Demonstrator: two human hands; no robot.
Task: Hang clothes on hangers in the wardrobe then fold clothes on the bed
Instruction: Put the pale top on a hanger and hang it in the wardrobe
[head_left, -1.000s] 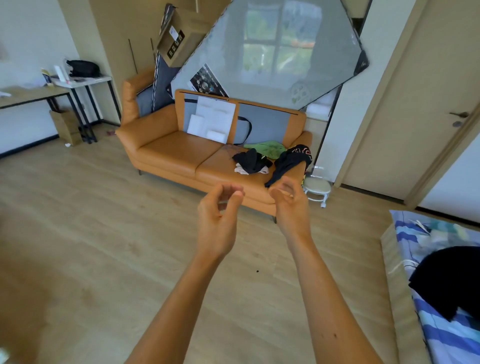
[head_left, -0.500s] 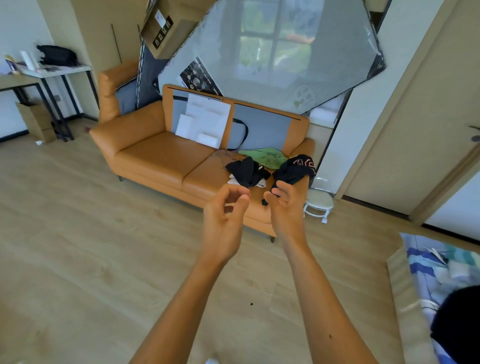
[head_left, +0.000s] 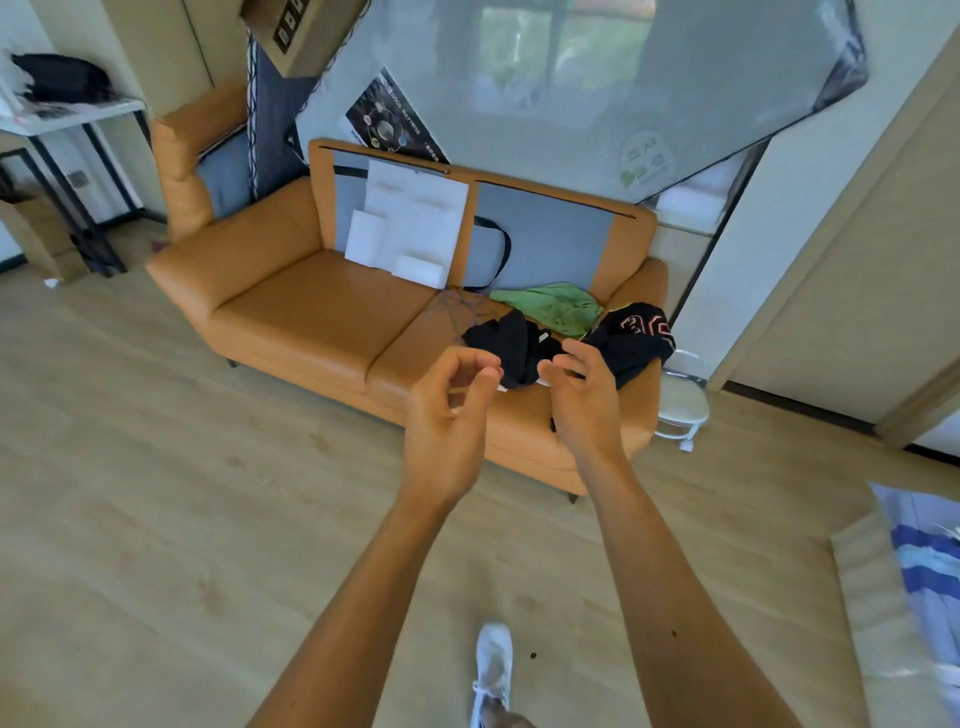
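Clothes lie in a heap on the right seat of an orange sofa (head_left: 311, 322): a black garment (head_left: 506, 340), a green garment (head_left: 558, 306) behind it, and a black jersey with red numbers (head_left: 636, 338) draped over the right armrest. Both my arms reach forward over the floor in front of that heap. My left hand (head_left: 449, 415) has loosely curled fingers and holds nothing. My right hand (head_left: 584, 397) is also empty, fingers relaxed and spread, just short of the black jersey. A corner of the bed (head_left: 919, 566) with a blue striped sheet shows at the lower right.
A large wrapped mattress (head_left: 597, 88) leans on the wall above the sofa, with a cardboard box (head_left: 296, 31) beside it. White foam pieces (head_left: 410, 223) rest on the sofa back. A small white stool (head_left: 680, 402) stands right of the sofa. A desk (head_left: 67, 119) is far left. My white shoe (head_left: 493, 665) steps on wooden floor.
I have walked closer to the sofa, which now fills more of the view. Both empty hands have stayed raised in front of me. The bed has slid toward the right edge.
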